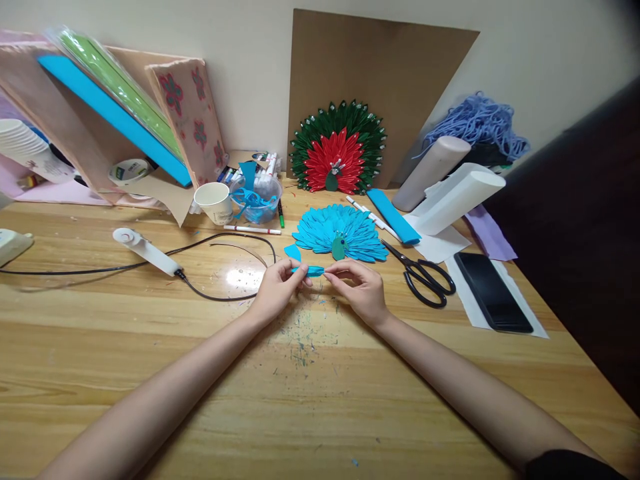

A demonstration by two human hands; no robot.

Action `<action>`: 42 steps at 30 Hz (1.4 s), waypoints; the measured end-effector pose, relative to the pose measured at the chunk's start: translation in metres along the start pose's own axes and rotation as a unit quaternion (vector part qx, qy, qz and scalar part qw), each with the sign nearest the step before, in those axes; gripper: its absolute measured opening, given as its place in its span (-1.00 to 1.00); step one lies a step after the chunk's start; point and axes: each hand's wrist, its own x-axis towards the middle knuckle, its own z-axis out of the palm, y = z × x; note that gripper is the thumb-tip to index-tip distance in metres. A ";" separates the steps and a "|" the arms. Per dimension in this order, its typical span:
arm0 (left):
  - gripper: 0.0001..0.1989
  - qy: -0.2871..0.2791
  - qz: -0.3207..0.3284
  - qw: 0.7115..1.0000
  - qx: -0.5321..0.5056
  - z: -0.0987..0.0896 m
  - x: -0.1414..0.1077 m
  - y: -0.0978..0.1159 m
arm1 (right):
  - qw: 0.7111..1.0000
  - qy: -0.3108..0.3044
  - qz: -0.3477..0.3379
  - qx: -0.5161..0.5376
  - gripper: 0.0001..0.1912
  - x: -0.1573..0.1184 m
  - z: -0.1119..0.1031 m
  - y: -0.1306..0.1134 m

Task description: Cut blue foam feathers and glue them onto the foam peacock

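Between my two hands is a small folded blue paper piece. My left hand pinches its left part between thumb and fingers. At its right tip, the thumb and index finger of my right hand are pressed together. Just beyond lies a blue paper peacock with a green head, flat on the wooden table. A loose blue paper scrap is beside my left fingertips. Black-handled scissors rest to the right of my right hand.
A red and green peacock leans on a brown board. A white cup and a tub of blue scraps stand back left. A cabled white device lies left; a phone lies right, near paper rolls.
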 end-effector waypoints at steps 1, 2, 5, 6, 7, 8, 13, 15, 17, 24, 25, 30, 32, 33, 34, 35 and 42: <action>-0.72 -0.003 0.000 1.000 0.001 0.000 0.000 0.000 | 1.000 0.000 -0.003 -0.001 -0.92 0.000 0.000 0.000; -0.72 -0.006 -0.001 1.000 0.003 0.000 0.000 0.000 | 1.000 -0.001 -0.006 -0.002 -0.93 0.000 0.000 0.000; -0.72 -0.012 -0.005 1.000 0.011 0.001 -0.001 0.000 | 1.000 -0.003 -0.021 -0.009 -0.94 -0.001 -0.001 0.001; -0.72 -0.012 -0.006 1.000 0.014 0.001 -0.001 -0.001 | 1.000 -0.004 -0.028 -0.013 -0.95 -0.001 -0.001 0.001; -0.72 -0.012 -0.008 1.000 0.016 0.001 -0.001 -0.001 | 0.999 -0.007 -0.034 -0.020 -0.95 -0.001 -0.002 0.001; -0.72 -0.011 -0.009 1.000 0.017 0.001 -0.001 -0.001 | 0.999 -0.009 -0.041 -0.027 -0.96 -0.001 -0.002 0.001; -0.70 -0.004 -0.022 1.000 0.015 0.000 0.000 -0.002 | 0.993 -0.006 -0.097 -0.059 -0.96 0.000 -0.002 0.001; -0.70 -0.003 -0.024 1.000 0.019 0.000 0.001 -0.002 | 0.990 0.000 -0.124 -0.072 -0.96 0.001 -0.002 0.001; -0.70 -0.004 -0.024 0.999 0.024 0.000 0.001 -0.002 | 0.986 0.003 -0.145 -0.086 -0.94 0.001 -0.002 0.001; -0.67 -0.011 -0.023 0.999 0.044 -0.001 0.003 -0.002 | 0.976 -0.008 -0.188 -0.106 -0.91 0.001 -0.003 0.002; -0.67 -0.011 -0.023 0.999 0.046 -0.001 0.003 -0.002 | 0.976 -0.009 -0.190 -0.109 -0.91 0.001 -0.003 0.003; -0.66 -0.013 -0.019 0.999 0.049 -0.001 0.003 -0.001 | 0.974 -0.003 -0.190 -0.123 -0.93 0.001 -0.003 0.004; -0.67 -0.012 -0.016 0.999 0.049 -0.001 0.003 -0.001 | 0.974 -0.002 -0.187 -0.124 -0.94 0.001 -0.003 0.004; -0.67 -0.010 -0.014 0.999 0.048 -0.001 0.003 -0.001 | 0.975 -0.003 -0.185 -0.123 -0.94 0.001 -0.003 0.004; -0.67 -0.008 -0.012 0.999 0.047 -0.001 0.003 -0.002 | 0.976 -0.004 -0.182 -0.121 -0.94 0.001 -0.002 0.003; -0.68 -0.006 -0.011 0.999 0.044 0.000 0.002 -0.002 | 0.977 -0.005 -0.180 -0.117 -0.94 0.001 -0.002 0.003; -0.69 0.008 -0.006 0.999 0.039 0.000 0.001 -0.004 | 0.982 -0.004 -0.153 -0.109 -0.96 0.001 -0.001 0.002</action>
